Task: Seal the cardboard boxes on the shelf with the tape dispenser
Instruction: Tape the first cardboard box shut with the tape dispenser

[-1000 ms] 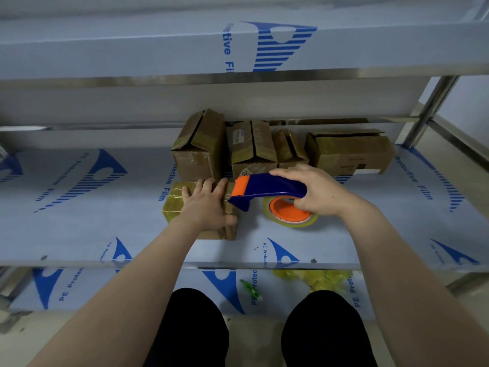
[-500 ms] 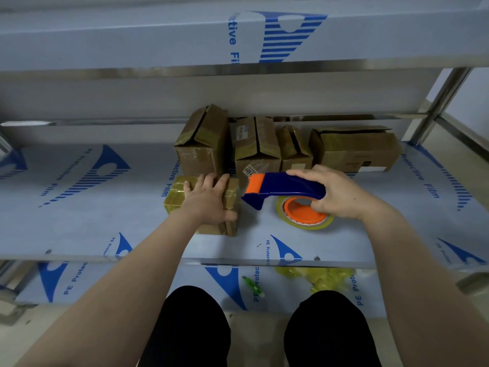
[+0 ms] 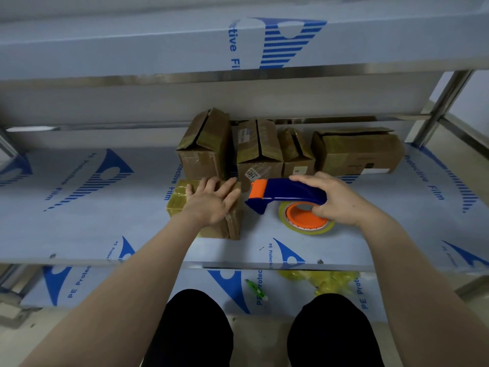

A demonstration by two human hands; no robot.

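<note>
The left hand (image 3: 209,203) lies flat, fingers spread, on top of a small cardboard box (image 3: 232,223) at the front of the middle shelf (image 3: 79,229) — pressing down on it rather than gripping it. The box's left part is covered with yellowish tape. The right hand (image 3: 336,198) is wrapped around the blue handle of a tape dispenser (image 3: 285,193), thumb underneath and fingers over the top. The dispenser's orange front end points left toward the small box, its blue lower tip just beside the box's right edge; whether they touch cannot be told. Its orange hub carrying a roll of clear-yellow tape (image 3: 307,221) sits low against the shelf surface.

Behind the hands, against the back of the same shelf, stands a row of four more cardboard boxes: a tall one (image 3: 205,147) tilted with its flaps taped, a second (image 3: 259,152) with a white label, a narrower third (image 3: 297,154) — and a wider one (image 3: 357,152) lying on the far right. The shelf is covered in blue-printed protective film. On the lower shelf lie a crumpled wad of yellow tape (image 3: 325,282) and a small green object (image 3: 255,290). The person's dark-clothed knees (image 3: 193,327) show below.
</note>
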